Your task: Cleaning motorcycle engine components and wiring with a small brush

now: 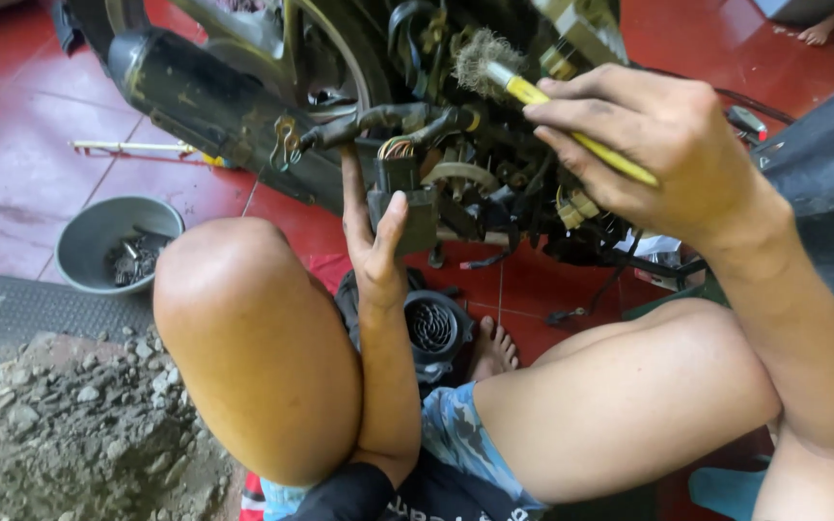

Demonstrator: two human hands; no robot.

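Note:
I squat on a red tiled floor in front of a stripped motorcycle (243, 87). My right hand (658, 145) grips a yellow-handled brush (552, 101), whose worn bristle head points at the tangle of wires and connectors. My left hand (374, 246) reaches up between my knees and holds a dark boxy electrical part (407, 188) hanging from the wiring. Its fingers lie behind the part and the thumb presses on its front.
A grey bowl (98, 236) with small metal parts stands on the floor at left, next to a black mat (12, 309). A heap of grey rubble (79, 434) lies at bottom left. A round finned black part (433, 328) sits by my foot. Another person's foot (818, 34) shows at top right.

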